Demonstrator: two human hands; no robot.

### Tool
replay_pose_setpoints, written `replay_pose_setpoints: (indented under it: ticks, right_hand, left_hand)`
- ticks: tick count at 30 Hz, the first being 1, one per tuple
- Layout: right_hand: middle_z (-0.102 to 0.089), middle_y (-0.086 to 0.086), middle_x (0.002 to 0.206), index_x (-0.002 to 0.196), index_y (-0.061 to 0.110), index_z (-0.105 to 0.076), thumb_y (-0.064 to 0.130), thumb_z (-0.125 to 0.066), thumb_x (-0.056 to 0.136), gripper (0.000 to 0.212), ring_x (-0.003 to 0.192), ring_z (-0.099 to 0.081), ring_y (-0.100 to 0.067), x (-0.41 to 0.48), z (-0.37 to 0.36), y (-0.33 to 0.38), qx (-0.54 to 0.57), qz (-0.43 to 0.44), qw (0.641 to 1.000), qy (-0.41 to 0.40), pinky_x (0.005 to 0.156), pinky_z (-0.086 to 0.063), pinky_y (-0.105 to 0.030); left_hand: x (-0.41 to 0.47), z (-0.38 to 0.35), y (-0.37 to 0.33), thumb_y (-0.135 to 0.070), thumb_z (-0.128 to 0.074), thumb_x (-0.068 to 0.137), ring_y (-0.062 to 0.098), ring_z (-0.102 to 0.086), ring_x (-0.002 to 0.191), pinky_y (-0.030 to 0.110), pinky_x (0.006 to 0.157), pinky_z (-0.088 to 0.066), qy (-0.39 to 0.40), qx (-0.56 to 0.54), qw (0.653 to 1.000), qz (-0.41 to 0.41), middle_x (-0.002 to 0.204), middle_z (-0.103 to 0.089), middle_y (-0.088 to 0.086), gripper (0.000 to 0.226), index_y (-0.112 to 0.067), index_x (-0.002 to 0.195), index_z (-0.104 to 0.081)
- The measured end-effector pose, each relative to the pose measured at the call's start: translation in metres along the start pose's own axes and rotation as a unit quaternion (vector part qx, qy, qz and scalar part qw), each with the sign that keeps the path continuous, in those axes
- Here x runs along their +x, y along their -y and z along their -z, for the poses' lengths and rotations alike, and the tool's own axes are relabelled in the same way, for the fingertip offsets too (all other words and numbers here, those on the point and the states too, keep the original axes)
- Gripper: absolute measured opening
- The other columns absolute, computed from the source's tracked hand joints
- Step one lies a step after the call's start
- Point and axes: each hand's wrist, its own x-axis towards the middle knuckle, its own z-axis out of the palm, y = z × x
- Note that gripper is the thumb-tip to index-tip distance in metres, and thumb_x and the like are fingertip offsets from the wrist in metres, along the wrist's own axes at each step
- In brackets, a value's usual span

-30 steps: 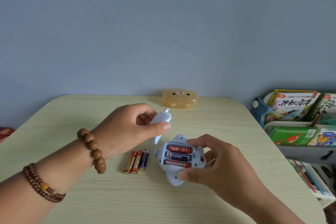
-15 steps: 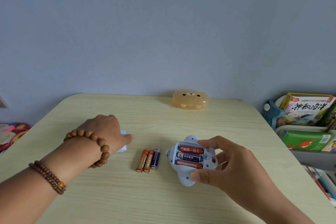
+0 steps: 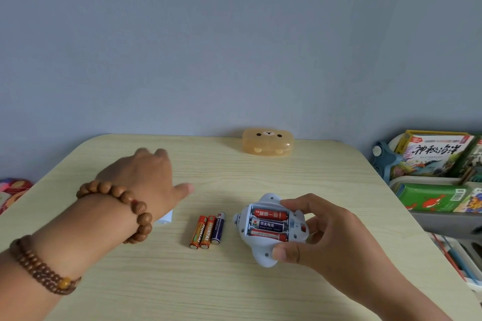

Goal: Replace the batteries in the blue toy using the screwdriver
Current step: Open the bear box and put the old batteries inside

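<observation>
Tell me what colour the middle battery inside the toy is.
Dark blue, between two red ones: the middle battery, seen in the head view.

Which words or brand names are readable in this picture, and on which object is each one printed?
"HUATAI": on the two orange loose batteries on the table.
"华太电池": on the dark middle battery in the blue toy held by the right hand.
"神秘海洋": on the book cover at the right.
Red batteries in the toy, dark loose battery, green box: print too small or blurred.
</observation>
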Motion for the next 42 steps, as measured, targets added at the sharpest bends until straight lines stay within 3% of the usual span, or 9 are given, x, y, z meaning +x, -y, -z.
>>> replay_pose_setpoints:
  ticks: [3, 6, 9, 17, 19, 22, 29, 34, 42]
  right_hand:
    - [-0.077, 0.015, 0.085, 0.105, 0.047, -0.065, 0.046, -0.095, 0.055, 0.059, 0.07, -0.071, -0.006, 0.001, 0.001, -0.002, -0.001, 0.004, 1.0, 0.007, 0.064, -0.058, -0.021]
    - [-0.077, 0.019, 0.086, 0.106, 0.047, -0.064, 0.044, -0.095, 0.056, 0.058, 0.068, -0.07, -0.001, 0.001, 0.004, -0.002, -0.015, 0.005, 1.0, 0.016, 0.058, -0.051, -0.011]
    - [-0.077, 0.019, 0.086, 0.106, 0.045, -0.065, 0.044, -0.095, 0.057, 0.058, 0.067, -0.067, 0.002, 0.001, 0.005, 0.0, -0.018, 0.007, 1.0, 0.018, 0.056, -0.047, -0.008]
    - [-0.06, 0.045, 0.101, 0.107, 0.053, -0.061, 0.067, -0.084, 0.049, 0.064, 0.084, -0.064, 0.012, 0.002, 0.016, 0.011, -0.067, 0.057, 0.996, 0.029, 0.066, -0.05, -0.008]
    - [-0.066, 0.037, 0.097, 0.109, 0.056, -0.062, 0.081, -0.072, 0.048, 0.067, 0.085, -0.065, 0.009, 0.012, 0.032, 0.019, -0.092, 0.082, 0.991, -0.048, 0.066, -0.049, -0.008]
    - [-0.066, 0.03, 0.088, 0.112, 0.049, -0.065, 0.062, -0.074, 0.071, 0.044, 0.082, -0.064, 0.01, 0.057, 0.055, 0.031, -0.122, 0.123, 0.975, -0.142, 0.063, -0.047, -0.006]
    - [-0.05, 0.012, 0.148, 0.14, 0.036, -0.051, 0.049, -0.072, 0.085, 0.06, 0.135, -0.045, -0.014, 0.183, 0.035, 0.009, -0.305, 0.09, 0.948, -0.033, 0.106, -0.04, -0.034]
    - [-0.062, 0.001, 0.128, 0.13, 0.036, -0.055, 0.05, -0.07, 0.086, 0.049, 0.112, -0.059, -0.022, 0.199, 0.022, 0.006, -0.34, 0.076, 0.937, -0.033, 0.082, -0.047, -0.033]
    - [-0.06, 0.013, 0.111, 0.12, 0.039, -0.06, 0.058, -0.079, 0.072, 0.054, 0.101, -0.06, -0.007, 0.173, 0.027, 0.019, -0.244, 0.129, 0.961, 0.022, 0.089, -0.054, -0.03]
  left_hand:
    - [-0.013, 0.009, -0.022, -0.066, -0.052, 0.084, 0.014, -0.059, 0.112, 0.035, 0.092, -0.051, -0.077, -0.148, 0.975, -0.149, 0.122, -0.056, -0.007, 0.056, -0.025, 0.122, -0.052]
    - [-0.026, 0.01, -0.042, -0.074, -0.06, 0.072, -0.005, -0.048, 0.119, 0.023, 0.104, -0.043, 0.045, -0.256, 0.913, -0.313, 0.128, -0.045, -0.027, 0.078, -0.037, 0.138, -0.041]
    - [-0.03, -0.007, -0.055, -0.069, -0.077, 0.065, -0.011, -0.048, 0.114, 0.014, 0.098, -0.042, 0.099, -0.259, 0.891, -0.358, 0.125, -0.042, -0.036, 0.087, -0.044, 0.139, -0.038]
    - [-0.021, -0.024, -0.057, -0.067, -0.087, 0.051, -0.007, -0.058, 0.102, 0.021, 0.089, -0.053, 0.078, -0.321, 0.876, -0.352, 0.112, -0.056, -0.026, 0.085, -0.045, 0.125, -0.053]
    - [-0.021, -0.026, -0.055, -0.068, -0.087, 0.051, -0.007, -0.057, 0.103, 0.021, 0.089, -0.052, 0.078, -0.321, 0.876, -0.351, 0.113, -0.057, -0.026, 0.083, -0.046, 0.124, -0.052]
    - [-0.02, -0.028, -0.053, -0.066, -0.088, 0.052, -0.007, -0.057, 0.103, 0.022, 0.089, -0.053, 0.089, -0.324, 0.878, -0.341, 0.114, -0.057, -0.027, 0.083, -0.047, 0.123, -0.05]
    - [-0.018, -0.02, -0.046, -0.064, -0.087, 0.055, -0.012, -0.051, 0.115, 0.022, 0.102, -0.048, 0.122, -0.33, 0.874, -0.336, 0.128, -0.048, -0.033, 0.093, -0.051, 0.133, -0.037]
    - [0.003, -0.013, -0.031, -0.074, -0.072, 0.057, -0.015, -0.049, 0.118, 0.022, 0.107, -0.045, 0.09, -0.347, 0.883, -0.303, 0.136, -0.046, -0.029, 0.099, -0.043, 0.142, -0.034]
    - [0.057, -0.023, -0.029, -0.062, -0.083, 0.059, 0.005, -0.054, 0.126, 0.036, 0.107, -0.049, 0.023, -0.438, 0.878, -0.193, 0.15, -0.045, -0.009, 0.111, -0.027, 0.15, -0.029]
